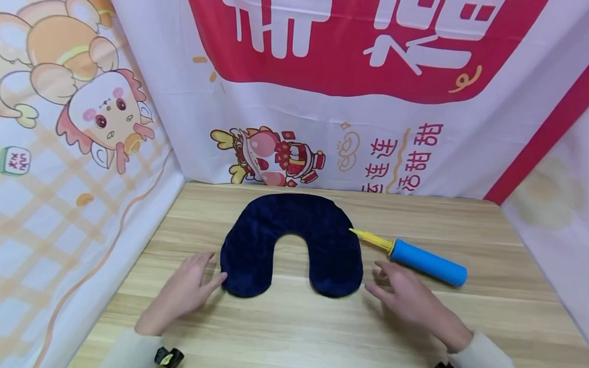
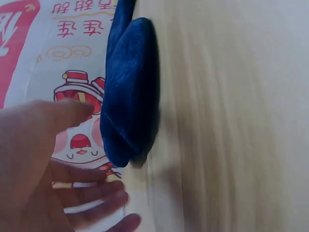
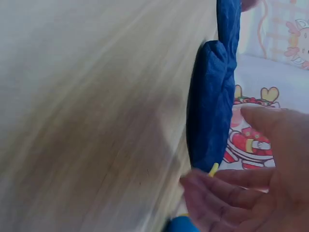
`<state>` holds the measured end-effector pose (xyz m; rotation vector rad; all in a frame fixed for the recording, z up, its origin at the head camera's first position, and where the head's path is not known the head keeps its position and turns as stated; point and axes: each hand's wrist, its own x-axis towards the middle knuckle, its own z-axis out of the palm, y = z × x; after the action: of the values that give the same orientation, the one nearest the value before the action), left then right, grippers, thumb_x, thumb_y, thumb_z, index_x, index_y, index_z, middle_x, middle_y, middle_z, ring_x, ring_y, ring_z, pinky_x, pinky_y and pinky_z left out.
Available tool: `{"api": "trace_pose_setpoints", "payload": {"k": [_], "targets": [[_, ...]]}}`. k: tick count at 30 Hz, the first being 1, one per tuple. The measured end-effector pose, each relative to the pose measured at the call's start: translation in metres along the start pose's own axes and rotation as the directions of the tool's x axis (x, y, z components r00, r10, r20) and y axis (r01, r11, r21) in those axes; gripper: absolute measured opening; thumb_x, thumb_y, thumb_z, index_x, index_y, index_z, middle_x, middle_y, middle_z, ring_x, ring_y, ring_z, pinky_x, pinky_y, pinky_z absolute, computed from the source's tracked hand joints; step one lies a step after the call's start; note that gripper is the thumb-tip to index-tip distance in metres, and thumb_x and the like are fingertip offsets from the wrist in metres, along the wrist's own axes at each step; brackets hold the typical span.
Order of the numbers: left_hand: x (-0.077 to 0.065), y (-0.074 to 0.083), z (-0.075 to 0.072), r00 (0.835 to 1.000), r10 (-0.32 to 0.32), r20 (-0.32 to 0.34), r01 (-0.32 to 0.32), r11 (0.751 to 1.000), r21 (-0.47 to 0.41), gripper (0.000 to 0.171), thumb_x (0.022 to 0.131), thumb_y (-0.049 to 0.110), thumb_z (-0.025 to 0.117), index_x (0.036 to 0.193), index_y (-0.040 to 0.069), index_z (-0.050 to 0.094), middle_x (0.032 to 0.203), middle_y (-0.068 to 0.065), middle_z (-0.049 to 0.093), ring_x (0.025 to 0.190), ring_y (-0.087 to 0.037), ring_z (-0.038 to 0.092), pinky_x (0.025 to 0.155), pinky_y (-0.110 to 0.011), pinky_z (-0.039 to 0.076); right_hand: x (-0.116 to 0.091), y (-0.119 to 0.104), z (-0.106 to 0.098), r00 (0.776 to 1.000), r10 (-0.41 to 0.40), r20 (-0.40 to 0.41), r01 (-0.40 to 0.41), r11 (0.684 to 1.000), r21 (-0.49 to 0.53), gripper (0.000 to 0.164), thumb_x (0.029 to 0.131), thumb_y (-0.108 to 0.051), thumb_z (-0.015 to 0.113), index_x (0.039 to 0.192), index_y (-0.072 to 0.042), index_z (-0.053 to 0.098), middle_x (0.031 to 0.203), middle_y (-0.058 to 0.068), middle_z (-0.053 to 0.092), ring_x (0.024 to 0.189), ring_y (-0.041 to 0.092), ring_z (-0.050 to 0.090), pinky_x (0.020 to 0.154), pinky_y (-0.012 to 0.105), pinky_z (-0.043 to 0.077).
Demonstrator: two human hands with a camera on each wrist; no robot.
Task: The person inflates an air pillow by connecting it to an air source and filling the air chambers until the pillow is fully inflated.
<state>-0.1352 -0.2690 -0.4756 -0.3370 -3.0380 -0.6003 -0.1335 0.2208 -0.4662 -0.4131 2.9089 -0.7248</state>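
Note:
A dark navy U-shaped neck pillow (image 1: 293, 214) lies flat on the wooden table, its two ends toward the person. Beside its left end is my left hand (image 1: 186, 288), thumb and fingers spread apart, the thumb tip right at the pillow's edge. My right hand (image 1: 409, 296) hovers next to the right end with relaxed fingers and nothing in its grasp. Both wrist views show the pillow edge-on, with the fingers loosely bent around its side. A hand pump with a blue barrel (image 1: 428, 262) and yellow nozzle (image 1: 370, 238) lies to the right, the nozzle tip overlapping the pillow's edge.
Behind the wooden table (image 1: 289, 335) hangs a white cloth (image 1: 277, 107) with red and white print. Another printed cloth (image 1: 94, 209) covers the left side, and a pale one (image 1: 556, 231) borders the right. Dark wrist cameras sit on both cuffs.

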Motion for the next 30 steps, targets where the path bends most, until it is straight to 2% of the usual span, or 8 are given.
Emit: {"api": "trace_pose_setpoints", "payload": {"k": [4,8,12,15,18,21,25,30], "targets": [[0.013,-0.004,0.004,0.983,-0.181,0.037,0.184,0.965,-0.185,0.059,0.103,0.042,0.067,0.133,-0.008,0.062,0.12,-0.02,0.074,0.11,-0.034,0.072,0.096,-0.053,0.058,0.021,-0.001,0.005,0.997,0.079,-0.006,-0.078,0.99,0.121,0.034,0.102,-0.036,0.072,0.104,-0.002,0.075,0.079,0.002,0.072,0.068,0.013,0.064,0.061,0.03,0.056],[0.022,-0.007,0.009,0.954,-0.277,0.114,0.299,0.905,-0.302,0.051,0.102,0.041,0.069,0.122,-0.006,0.068,0.102,-0.012,0.078,0.087,-0.021,0.073,0.076,-0.038,0.06,0.036,-0.003,0.013,0.988,0.153,0.001,-0.152,0.976,0.153,0.036,0.102,-0.036,0.07,0.076,-0.011,0.069,0.059,-0.004,0.056,0.052,0.012,0.052,0.049,0.026,0.042],[0.028,-0.007,0.014,0.925,-0.313,0.215,0.378,0.796,-0.472,0.044,0.103,0.031,0.069,0.12,-0.01,0.066,0.095,-0.013,0.077,0.076,-0.016,0.071,0.066,-0.031,0.061,0.047,-0.004,0.021,0.978,0.207,0.038,-0.21,0.964,0.165,0.05,0.103,-0.038,0.068,0.059,-0.016,0.057,0.051,-0.006,0.045,0.047,0.012,0.045,0.047,0.024,0.033],[0.03,-0.005,0.017,0.914,-0.304,0.269,0.406,0.709,-0.577,0.047,0.104,0.028,0.067,0.124,-0.014,0.061,0.098,-0.014,0.075,0.079,-0.015,0.071,0.07,-0.031,0.064,0.054,-0.004,0.025,0.972,0.228,0.055,-0.234,0.956,0.177,0.055,0.102,-0.037,0.069,0.055,-0.018,0.05,0.048,-0.007,0.041,0.044,0.011,0.04,0.047,0.023,0.029],[0.031,-0.002,0.018,0.909,-0.299,0.29,0.416,0.657,-0.629,0.053,0.104,0.032,0.068,0.128,-0.015,0.059,0.101,-0.013,0.075,0.081,-0.014,0.07,0.074,-0.032,0.065,0.059,-0.005,0.026,0.972,0.228,0.054,-0.234,0.954,0.187,0.056,0.102,-0.035,0.07,0.054,-0.017,0.047,0.048,-0.007,0.039,0.044,0.01,0.037,0.047,0.023,0.027],[0.032,0.002,0.022,0.908,-0.314,0.277,0.418,0.645,-0.64,0.053,0.101,0.033,0.072,0.125,-0.013,0.061,0.1,-0.013,0.076,0.08,-0.014,0.071,0.074,-0.032,0.065,0.061,-0.005,0.028,0.974,0.219,0.051,-0.225,0.957,0.182,0.054,0.102,-0.032,0.07,0.055,-0.017,0.047,0.049,-0.007,0.038,0.044,0.01,0.037,0.047,0.023,0.027],[0.032,0.005,0.024,0.911,-0.333,0.242,0.409,0.67,-0.619,0.047,0.099,0.031,0.075,0.119,-0.01,0.063,0.1,-0.014,0.077,0.078,-0.016,0.073,0.073,-0.032,0.063,0.065,-0.003,0.032,0.983,0.18,0.034,-0.183,0.965,0.186,0.052,0.1,-0.029,0.072,0.055,-0.017,0.049,0.05,-0.008,0.039,0.045,0.01,0.04,0.046,0.023,0.029],[0.025,0.003,0.019,0.91,-0.335,0.244,0.413,0.686,-0.6,0.044,0.099,0.03,0.075,0.117,-0.008,0.063,0.1,-0.013,0.076,0.08,-0.018,0.075,0.074,-0.03,0.062,0.065,0.005,0.044,0.998,0.035,-0.046,-0.026,0.983,0.18,0.053,0.097,-0.033,0.073,0.052,-0.023,0.048,0.048,-0.013,0.039,0.044,0.008,0.042,0.045,0.024,0.034]]}}
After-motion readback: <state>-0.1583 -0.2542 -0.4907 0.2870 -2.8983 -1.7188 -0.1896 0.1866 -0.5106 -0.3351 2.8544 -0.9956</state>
